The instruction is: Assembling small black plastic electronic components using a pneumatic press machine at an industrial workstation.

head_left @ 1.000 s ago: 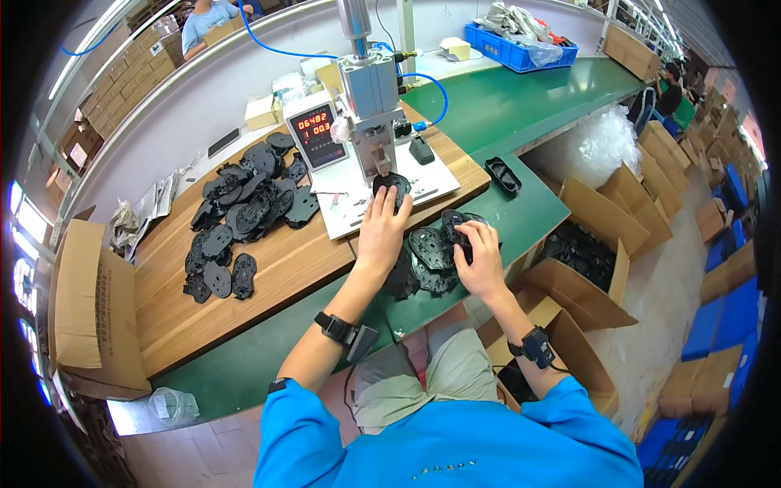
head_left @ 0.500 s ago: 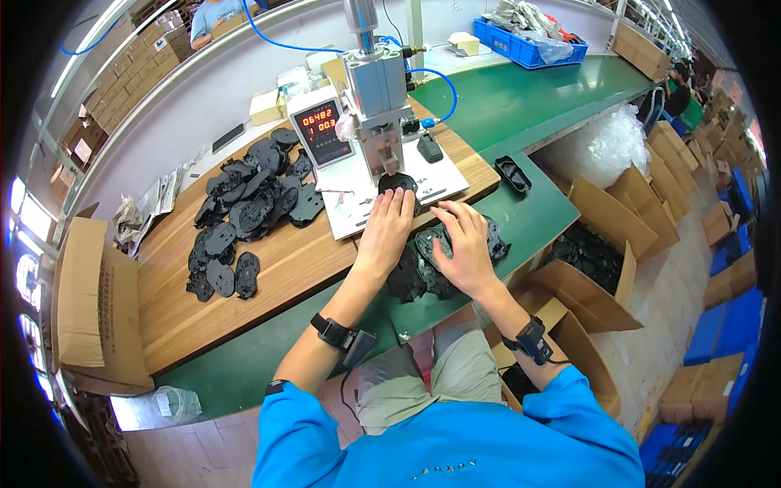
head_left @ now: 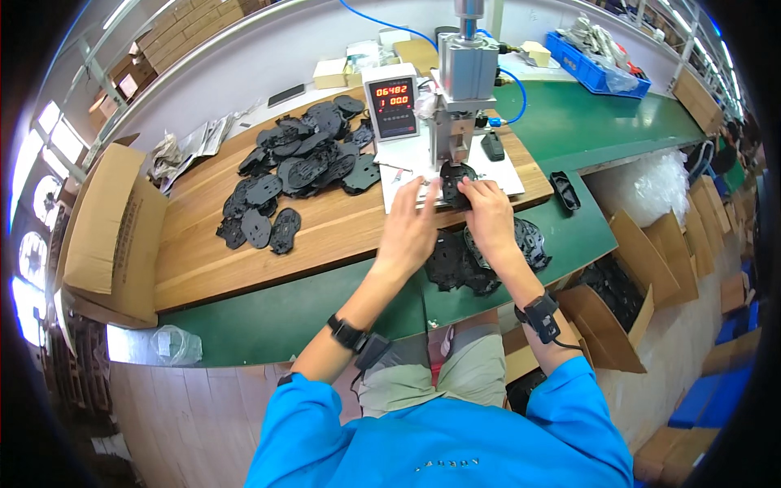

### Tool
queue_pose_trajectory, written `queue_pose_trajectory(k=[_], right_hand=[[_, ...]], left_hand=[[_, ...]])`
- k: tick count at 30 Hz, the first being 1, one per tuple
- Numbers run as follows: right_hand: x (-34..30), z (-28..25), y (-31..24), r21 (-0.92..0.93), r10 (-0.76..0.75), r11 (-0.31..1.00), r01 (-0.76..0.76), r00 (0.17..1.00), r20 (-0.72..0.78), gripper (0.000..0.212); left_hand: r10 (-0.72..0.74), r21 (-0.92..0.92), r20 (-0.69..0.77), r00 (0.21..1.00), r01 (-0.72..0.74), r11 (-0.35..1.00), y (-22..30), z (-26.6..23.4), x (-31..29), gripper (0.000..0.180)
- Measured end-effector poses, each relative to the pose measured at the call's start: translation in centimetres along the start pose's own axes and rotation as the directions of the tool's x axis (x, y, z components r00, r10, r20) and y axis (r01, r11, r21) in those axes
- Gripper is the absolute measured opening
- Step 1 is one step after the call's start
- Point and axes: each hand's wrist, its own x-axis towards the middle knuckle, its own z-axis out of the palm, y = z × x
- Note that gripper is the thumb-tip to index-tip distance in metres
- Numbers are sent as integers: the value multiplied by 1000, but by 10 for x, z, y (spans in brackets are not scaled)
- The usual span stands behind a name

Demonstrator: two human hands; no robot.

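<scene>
Under the head of a bench press (head_left: 455, 134) lies a black plastic shell (head_left: 455, 183), shaped like a computer mouse base. My right hand (head_left: 491, 218) has its fingers closed on the shell's near right edge. To the left of it, my left hand (head_left: 409, 228) is open, fingers stretched out and slightly blurred, apart from the shell. More black shells (head_left: 455, 264) lie on the green bench below my hands, partly covered by my right hand and wrist. A small black part (head_left: 492, 146) rests on the white press base (head_left: 508, 175), right of the press head.
Black shells (head_left: 305, 154) are heaped on the wooden board (head_left: 325, 232) at left. A control box (head_left: 392, 106) with a red display stands beside the press. An oblong black case (head_left: 564, 193) sits at right. Cardboard boxes (head_left: 606, 325) line the right side; another box (head_left: 122, 236) stands far left.
My right hand has moved from the near shells to the shell under the press. My left hand has come off that shell and shifted left. The whole view has swung leftward.
</scene>
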Motion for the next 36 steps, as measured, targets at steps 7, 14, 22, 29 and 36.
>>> queue_pose_trajectory(k=[7, 14, 22, 29, 36], right_hand=[[9, 3, -1, 40, 32, 999, -32, 999, 8, 51], [4, 2, -1, 69, 80, 994, -82, 996, 33, 48], [-2, -1, -7, 51, 53, 997, -50, 997, -60, 25], [-1, 6, -5, 68, 67, 996, -61, 995, -77, 26], [6, 6, -6, 72, 90, 994, -87, 996, -31, 26]], left_hand=[[-397, 477, -145, 906, 415, 774, -112, -81, -101, 57], [-385, 430, 127, 914, 299, 852, -112, -102, -134, 50], [-268, 326, 297, 917, 166, 931, -61, -105, -127, 52], [-328, 285, 204, 923, 265, 921, -52, -109, -115, 42], [-287, -3, 105, 952, 289, 957, -71, -93, -102, 48]])
